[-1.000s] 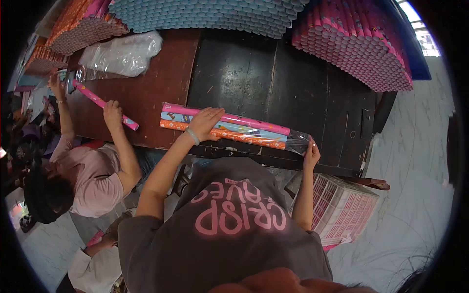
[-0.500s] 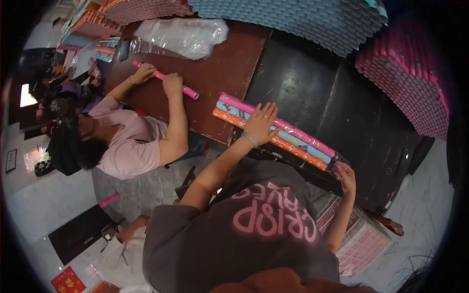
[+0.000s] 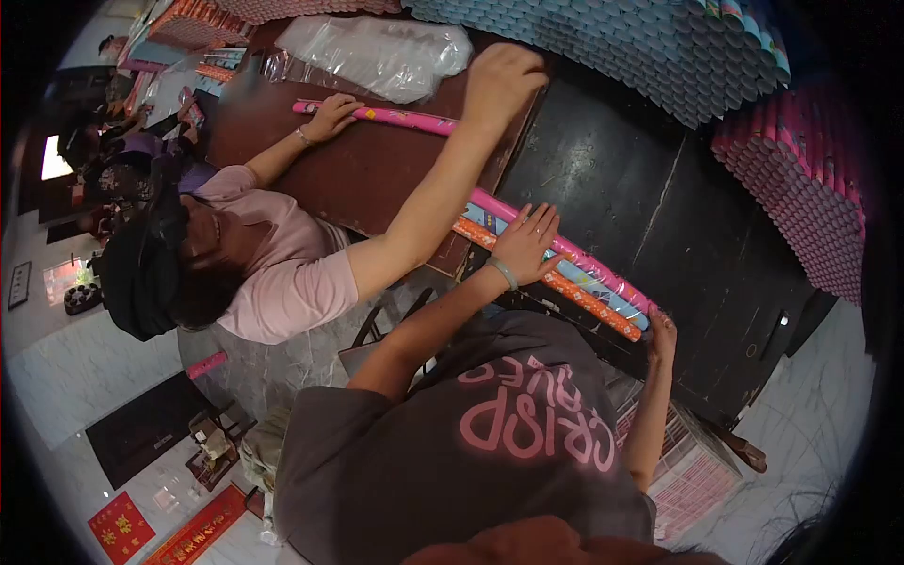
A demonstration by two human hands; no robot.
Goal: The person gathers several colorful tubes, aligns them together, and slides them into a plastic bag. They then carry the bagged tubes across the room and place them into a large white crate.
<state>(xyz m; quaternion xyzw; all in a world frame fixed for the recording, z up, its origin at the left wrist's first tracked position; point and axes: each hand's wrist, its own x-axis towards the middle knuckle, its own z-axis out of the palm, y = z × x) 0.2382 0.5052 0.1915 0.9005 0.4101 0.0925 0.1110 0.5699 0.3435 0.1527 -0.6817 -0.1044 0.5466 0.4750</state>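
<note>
Three wrapping paper rolls, pink, light blue and orange, lie side by side on the dark table in a clear plastic sleeve (image 3: 603,282). My left hand (image 3: 527,243) rests flat across them near the middle, fingers stretched out, with a bracelet at the wrist. At the rolls' right end, my right hand (image 3: 662,333) has its fingers bent around the end of the sleeve, against the roll ends. The far left end of the rolls is partly covered by a co-worker's forearm.
A co-worker (image 3: 282,254) at the left touches a separate pink roll (image 3: 405,120) on the brown table (image 3: 273,155). Clear plastic bags (image 3: 377,56) lie behind it. Stacked blue rolls (image 3: 612,56) and pink rolls (image 3: 800,198) line the back. A pink-and-white crate (image 3: 692,471) stands below the table.
My right hand has moved in from the loose sleeve end to the roll ends. My left hand stays flat on the rolls. The co-worker's near arm has swung right, across the rolls' far end.
</note>
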